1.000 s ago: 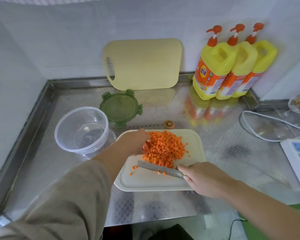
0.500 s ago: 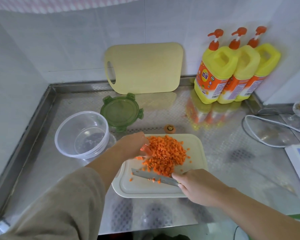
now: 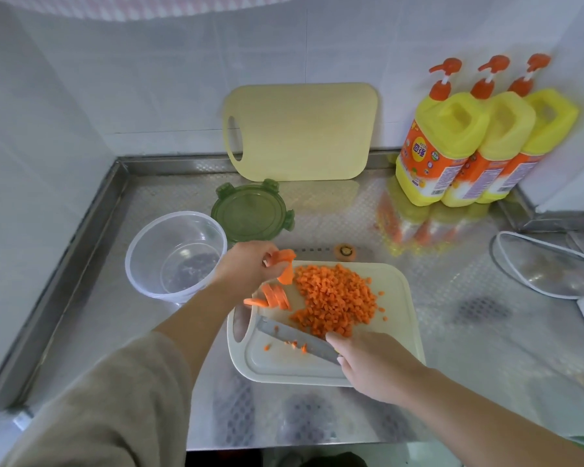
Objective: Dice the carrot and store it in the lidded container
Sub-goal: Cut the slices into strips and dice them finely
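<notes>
Knife (image 3: 294, 338): blade across cutting board (image 3: 317, 370), tip far-left; right hand (image 3: 375, 365) grips its handle. Left hand (image 3: 246, 269) pinches raised carrot slices (image 3: 284, 262).

One view, head-worn, wide-angle. You look forward and steeply down on the tabletop (image 3: 452, 332) from close above; the board (image 3: 284, 365) sits low in the middle of the frame. You face the tiled corner: back wall (image 3: 216, 79) across the top, side wall (image 3: 31, 163) down the left. Bottles (image 3: 452, 146) at upper right lean outward, bowed by the lens.
</notes>
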The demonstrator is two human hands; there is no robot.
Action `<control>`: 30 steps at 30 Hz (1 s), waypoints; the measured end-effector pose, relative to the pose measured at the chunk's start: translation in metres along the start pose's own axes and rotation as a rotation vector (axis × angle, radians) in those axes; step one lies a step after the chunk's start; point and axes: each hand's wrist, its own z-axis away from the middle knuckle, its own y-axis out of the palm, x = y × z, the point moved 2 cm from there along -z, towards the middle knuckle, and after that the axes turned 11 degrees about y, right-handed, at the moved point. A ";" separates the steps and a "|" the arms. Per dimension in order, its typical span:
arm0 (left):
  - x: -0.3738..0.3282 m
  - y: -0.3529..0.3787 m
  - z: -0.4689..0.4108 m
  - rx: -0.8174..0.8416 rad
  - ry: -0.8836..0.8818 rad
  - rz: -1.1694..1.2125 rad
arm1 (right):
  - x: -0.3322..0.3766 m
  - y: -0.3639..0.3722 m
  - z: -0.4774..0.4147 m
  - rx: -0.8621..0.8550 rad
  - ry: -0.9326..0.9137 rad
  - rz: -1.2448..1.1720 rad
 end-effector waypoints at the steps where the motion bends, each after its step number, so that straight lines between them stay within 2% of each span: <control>1: 0.001 -0.002 0.005 -0.065 -0.031 0.077 | -0.002 0.000 0.000 -0.005 0.014 -0.003; 4: 0.005 -0.010 0.022 -0.254 -0.092 0.301 | -0.012 -0.004 0.002 -0.024 0.072 -0.005; 6: 0.010 -0.012 0.036 -0.306 -0.130 0.416 | -0.018 -0.008 0.005 -0.033 0.103 0.003; 11: 0.014 -0.005 0.071 -0.274 -0.201 0.540 | -0.018 -0.009 0.012 -0.047 0.116 0.051; 15: 0.021 -0.005 0.094 -0.323 -0.248 0.624 | 0.004 -0.006 0.014 -0.063 0.017 -0.015; 18: 0.025 -0.009 0.102 -0.343 -0.267 0.621 | 0.021 0.003 0.014 -0.029 -0.036 -0.024; 21: 0.027 -0.011 0.109 -0.350 -0.286 0.618 | 0.018 0.007 0.013 0.014 -0.005 -0.032; 24: 0.029 -0.004 0.111 -0.303 -0.322 0.590 | 0.001 0.003 0.011 -0.008 0.069 -0.033; 30: 0.018 0.037 0.103 0.005 -0.391 0.519 | -0.028 -0.003 0.017 -0.038 0.197 -0.035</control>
